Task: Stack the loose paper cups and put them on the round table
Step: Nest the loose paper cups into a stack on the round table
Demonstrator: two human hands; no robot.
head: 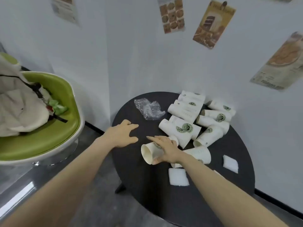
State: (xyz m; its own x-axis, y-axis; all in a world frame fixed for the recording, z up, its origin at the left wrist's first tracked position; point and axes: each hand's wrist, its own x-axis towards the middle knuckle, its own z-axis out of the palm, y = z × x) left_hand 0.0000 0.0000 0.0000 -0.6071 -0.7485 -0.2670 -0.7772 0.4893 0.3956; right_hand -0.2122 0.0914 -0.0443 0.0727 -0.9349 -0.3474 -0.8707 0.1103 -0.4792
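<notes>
Several white paper cups with green logos [185, 128] lie on their sides across the far right of the round black table [188, 202]. One cup [150, 152] lies near the table's middle, its mouth facing me. My right hand [165, 149] lies over it, thumb under its rim and fingers across its side. Another cup [199, 154] lies just right of that wrist. My left hand [122, 133] hovers open above the table's left part, fingers spread, holding nothing.
A crumpled clear plastic bag [149, 108] lies at the table's back left. Two white foam pads [178, 176] [230, 163] sit near the front. A green chair [49, 128] with a white bag stands to the left. Walls close behind the table.
</notes>
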